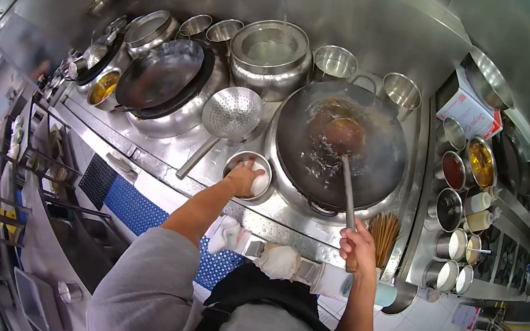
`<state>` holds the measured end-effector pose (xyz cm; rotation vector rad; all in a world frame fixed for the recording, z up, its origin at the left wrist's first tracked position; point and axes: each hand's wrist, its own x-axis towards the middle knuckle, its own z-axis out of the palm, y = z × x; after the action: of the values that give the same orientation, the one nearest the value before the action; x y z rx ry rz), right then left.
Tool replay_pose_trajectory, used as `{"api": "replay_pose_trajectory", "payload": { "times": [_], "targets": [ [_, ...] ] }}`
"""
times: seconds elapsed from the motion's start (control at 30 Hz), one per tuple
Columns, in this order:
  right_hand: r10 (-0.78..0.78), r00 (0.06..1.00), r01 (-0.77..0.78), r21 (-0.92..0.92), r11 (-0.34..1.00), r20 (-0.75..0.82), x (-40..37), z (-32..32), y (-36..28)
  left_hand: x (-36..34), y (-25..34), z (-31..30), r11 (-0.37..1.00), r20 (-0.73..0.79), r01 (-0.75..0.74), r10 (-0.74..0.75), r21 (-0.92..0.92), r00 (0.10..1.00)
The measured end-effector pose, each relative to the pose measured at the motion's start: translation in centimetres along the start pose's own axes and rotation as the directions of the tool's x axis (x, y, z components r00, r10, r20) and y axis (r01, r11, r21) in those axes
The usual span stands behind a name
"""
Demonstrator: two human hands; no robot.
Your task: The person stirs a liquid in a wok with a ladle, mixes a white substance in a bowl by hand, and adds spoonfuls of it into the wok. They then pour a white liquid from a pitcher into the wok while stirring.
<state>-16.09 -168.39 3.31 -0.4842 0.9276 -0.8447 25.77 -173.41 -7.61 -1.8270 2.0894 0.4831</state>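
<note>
My left hand (244,177) reaches into a metal bowl (261,198) that holds something white; its fingers are spread over the contents. Around the handle of a ladle (348,185) my right hand (358,244) is closed. The ladle's bowl rests in a large dark wok (293,163) with bubbling liquid and something reddish-brown in it. A perforated strainer (232,114) lies on the steel stove left of the wok, its handle pointing toward me.
Dark woks (159,74) stand at the left, and a large steel pot (268,56) sits at the back. Sauce containers (454,170) line the right side. A bamboo brush (383,234) stands beside my right hand. Cloths (278,261) hang along the front edge.
</note>
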Motion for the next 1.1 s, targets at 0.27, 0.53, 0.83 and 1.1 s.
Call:
{"api": "replay_pose_trajectory", "payload": {
  "times": [0.27,0.53,0.83,1.1],
  "targets": [
    [-0.246,0.963,0.082,-0.756,0.649,-0.107,-6.2,-0.4,-2.8,0.0,0.0,0.1,0.999,-0.005,-0.025,0.024,-0.029,1.0],
    [-0.376,0.919,0.153,-0.769,0.62,-0.121,-2.1,0.6,1.9,1.1,0.8,0.7,0.998,0.049,-0.05,0.052,-0.031,0.997],
    [-0.081,0.996,0.079,0.051,0.996,0.043,-3.0,1.4,-1.9,4.2,-0.4,4.2,0.996,-0.074,-0.065,0.061,-0.057,0.995],
    [-0.413,0.908,0.229,-0.737,0.636,-0.075,-7.7,3.5,-3.3,8.1,-4.7,6.5,0.978,-0.126,-0.078,0.054,-0.192,0.991]
  ]
}}
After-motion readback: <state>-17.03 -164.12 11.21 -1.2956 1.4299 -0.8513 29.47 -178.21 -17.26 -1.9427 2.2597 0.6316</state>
